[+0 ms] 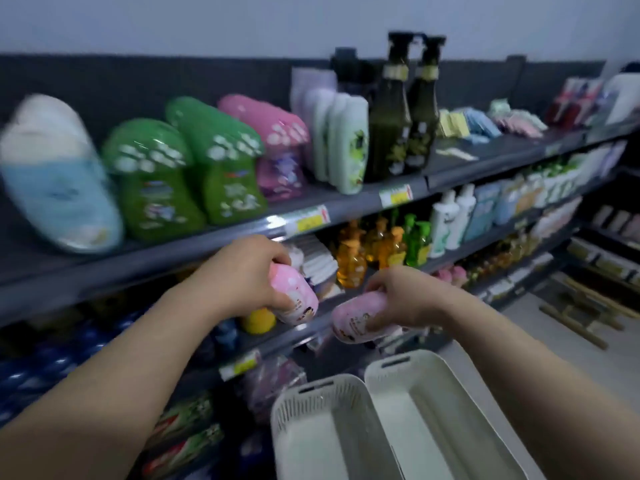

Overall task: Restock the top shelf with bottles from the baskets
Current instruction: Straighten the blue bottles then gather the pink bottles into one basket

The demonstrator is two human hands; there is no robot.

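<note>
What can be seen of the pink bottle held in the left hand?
The pink bottle is rounded, glossy and plastic-looking, with pale spots and a small printed figure near its lower end. The left hand grips its upper part from above, fingers curled round it, hiding the top. It is tilted in the air in front of the shelving, below the top shelf. Blur hides any label text.

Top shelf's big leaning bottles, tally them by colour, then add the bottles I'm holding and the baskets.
Blue bottle: 1
Green bottles: 2
Pink shelf bottle: 1
Held pink bottles: 2
Baskets: 2
Total: 8
</note>
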